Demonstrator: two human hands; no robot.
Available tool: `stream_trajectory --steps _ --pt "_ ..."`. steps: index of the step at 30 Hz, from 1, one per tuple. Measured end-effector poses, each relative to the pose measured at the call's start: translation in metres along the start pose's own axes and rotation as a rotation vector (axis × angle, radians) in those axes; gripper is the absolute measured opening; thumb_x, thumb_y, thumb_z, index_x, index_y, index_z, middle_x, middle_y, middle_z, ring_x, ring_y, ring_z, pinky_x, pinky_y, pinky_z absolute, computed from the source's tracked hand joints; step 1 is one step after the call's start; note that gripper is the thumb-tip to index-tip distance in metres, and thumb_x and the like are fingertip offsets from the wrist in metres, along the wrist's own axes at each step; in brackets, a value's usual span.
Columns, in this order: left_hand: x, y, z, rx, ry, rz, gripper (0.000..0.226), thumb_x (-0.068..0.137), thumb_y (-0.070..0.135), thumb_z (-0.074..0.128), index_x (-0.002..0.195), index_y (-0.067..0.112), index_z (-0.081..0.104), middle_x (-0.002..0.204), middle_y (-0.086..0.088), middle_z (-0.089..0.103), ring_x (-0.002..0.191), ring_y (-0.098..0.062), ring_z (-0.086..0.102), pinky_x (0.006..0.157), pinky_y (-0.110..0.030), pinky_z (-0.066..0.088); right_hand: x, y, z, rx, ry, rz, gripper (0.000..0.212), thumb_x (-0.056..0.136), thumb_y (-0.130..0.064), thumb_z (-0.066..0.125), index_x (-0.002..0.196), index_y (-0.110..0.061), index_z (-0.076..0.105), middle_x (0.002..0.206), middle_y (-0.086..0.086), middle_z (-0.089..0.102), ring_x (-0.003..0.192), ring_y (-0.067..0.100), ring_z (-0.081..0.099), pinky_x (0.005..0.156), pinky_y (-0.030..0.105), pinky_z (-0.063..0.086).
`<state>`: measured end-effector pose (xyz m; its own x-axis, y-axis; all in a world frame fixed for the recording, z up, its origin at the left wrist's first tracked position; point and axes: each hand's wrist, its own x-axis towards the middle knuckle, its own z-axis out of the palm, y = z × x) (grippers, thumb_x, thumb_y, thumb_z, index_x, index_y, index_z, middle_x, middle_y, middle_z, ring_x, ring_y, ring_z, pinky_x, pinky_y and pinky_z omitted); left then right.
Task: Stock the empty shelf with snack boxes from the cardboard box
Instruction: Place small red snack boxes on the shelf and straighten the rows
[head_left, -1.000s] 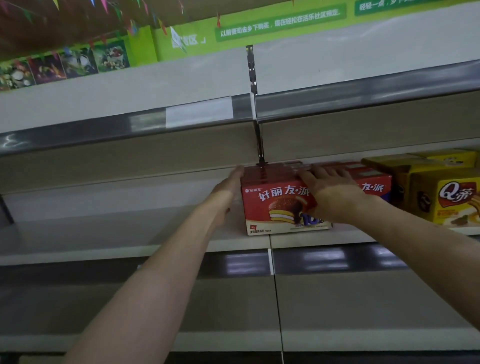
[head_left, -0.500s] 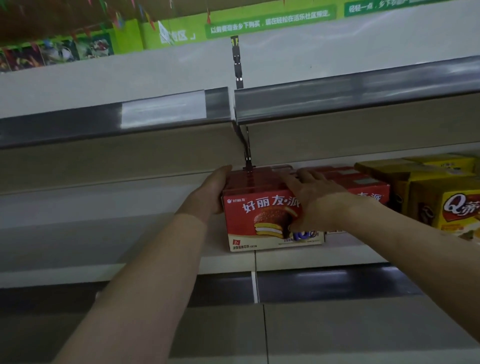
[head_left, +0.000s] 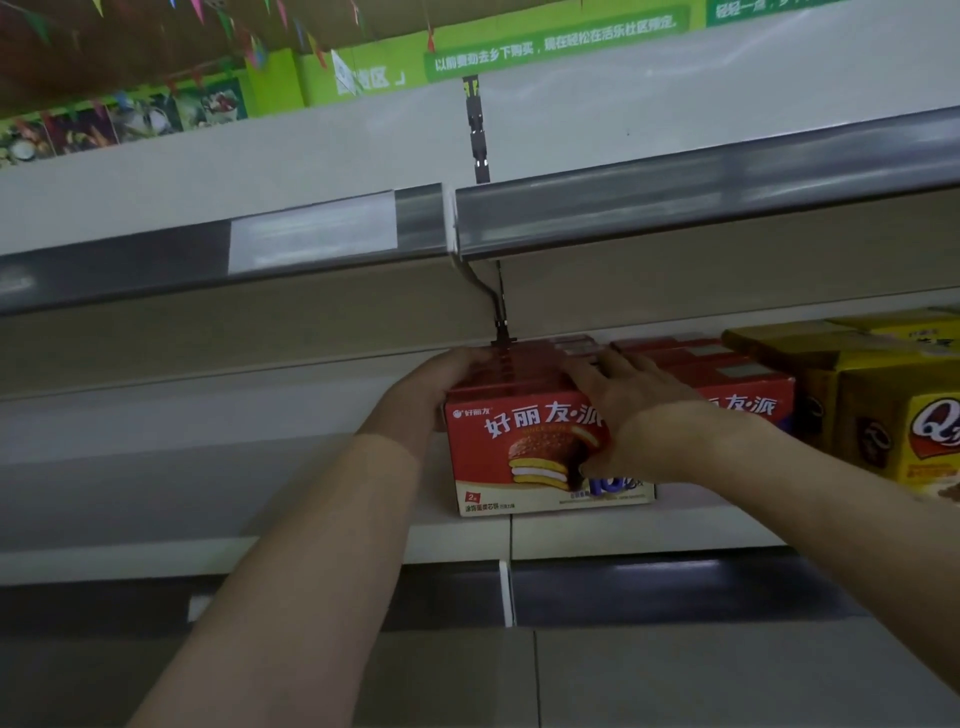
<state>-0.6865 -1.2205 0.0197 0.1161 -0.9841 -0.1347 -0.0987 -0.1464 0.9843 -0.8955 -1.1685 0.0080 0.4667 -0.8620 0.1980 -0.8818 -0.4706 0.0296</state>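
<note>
While both bare arms are being stretched up toward the shelf (head_left: 234, 493), a red snack box (head_left: 524, 452) is being held between the two hands. The box is standing upright on the white shelf board, near its front edge, just where two shelf sections are meeting. Its printed face, with a chocolate-coated pie on it, is being turned toward the camera.

At nine o'clock of the box, the left hand (head_left: 441, 384) is being pressed against the box's left side, with its fingers curled over the top left edge. At three o'clock, the right hand (head_left: 639, 410) is being laid over the upper right front corner. Its fingers are being spread across the top panel, and its thumb is being pressed down on the printed face. The box is thus being clasped from both sides.

Just beside it, at three o'clock, a second red box (head_left: 737, 384) of the same print is being partly covered by the right wrist; whether the two boxes are touching cannot be told. Farther toward three o'clock, yellow boxes (head_left: 893, 410) are being displayed on the same board.

At twelve o'clock of the held box, a dark metal bracket (head_left: 500, 317) is hanging down from the upper shelf, whose grey price rail (head_left: 701, 208) is carrying a blurred white label (head_left: 311, 244). Along the top of the view, a green banner (head_left: 550, 44) with white writing is being shown.
</note>
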Motion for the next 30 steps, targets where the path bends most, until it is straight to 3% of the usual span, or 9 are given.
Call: stream_trajectory --steps 9,15,21,28,30 --pt "0.0068 -0.0023 -0.0026 -0.025 -0.014 -0.022 0.022 0.101 0.022 0.046 0.095 0.009 0.063 0.061 -0.01 0.067 0.041 -0.018 0.062 0.041 -0.022 0.051 -0.0025 -0.0023 -0.0044 0.009 -0.011 -0.004 0.11 0.075 -0.047 0.076 0.152 -0.026 0.001 0.157 0.012 0.014 0.144 0.034 0.013 0.116 0.048 0.021" --pt "0.0077 -0.0029 -0.0026 -0.027 -0.001 -0.017 0.02 0.1 0.022 0.047 0.103 0.008 0.061 0.075 -0.013 0.065 0.043 -0.019 0.063 0.042 -0.023 0.052 -0.0031 -0.0033 -0.0044 0.009 -0.01 -0.002 0.108 0.077 -0.046 0.075 0.153 -0.026 0.0 0.158 0.01 0.011 0.145 0.034 0.01 0.116 0.048 0.02" --pt "0.0075 -0.0002 -0.0026 0.034 0.039 -0.015 0.02 0.102 0.018 0.047 0.089 0.006 0.057 0.049 -0.01 0.063 0.034 -0.018 0.059 0.033 -0.022 0.047 -0.0041 -0.0027 -0.0045 0.008 -0.004 -0.007 0.107 0.078 -0.045 0.074 0.153 -0.026 0.001 0.158 0.009 0.01 0.145 0.034 0.01 0.116 0.047 0.02" --pt "0.0087 0.0012 -0.0013 0.058 0.078 0.002 0.018 0.101 0.017 0.049 0.092 0.004 0.057 0.048 -0.011 0.063 0.034 -0.018 0.059 0.033 -0.022 0.047 -0.0025 -0.0017 -0.0031 0.005 0.006 -0.013 0.105 0.077 -0.046 0.075 0.152 -0.025 0.005 0.156 0.011 0.016 0.143 0.033 0.015 0.115 0.048 0.024" --pt "0.0076 0.0021 -0.0006 0.068 0.074 0.019 0.017 0.101 0.015 0.048 0.101 0.002 0.058 0.053 -0.012 0.064 0.035 -0.018 0.059 0.034 -0.021 0.047 -0.0012 -0.0015 -0.0022 0.002 0.006 -0.007 0.106 0.076 -0.046 0.075 0.152 -0.026 0.004 0.156 0.011 0.015 0.143 0.034 0.014 0.116 0.048 0.023"
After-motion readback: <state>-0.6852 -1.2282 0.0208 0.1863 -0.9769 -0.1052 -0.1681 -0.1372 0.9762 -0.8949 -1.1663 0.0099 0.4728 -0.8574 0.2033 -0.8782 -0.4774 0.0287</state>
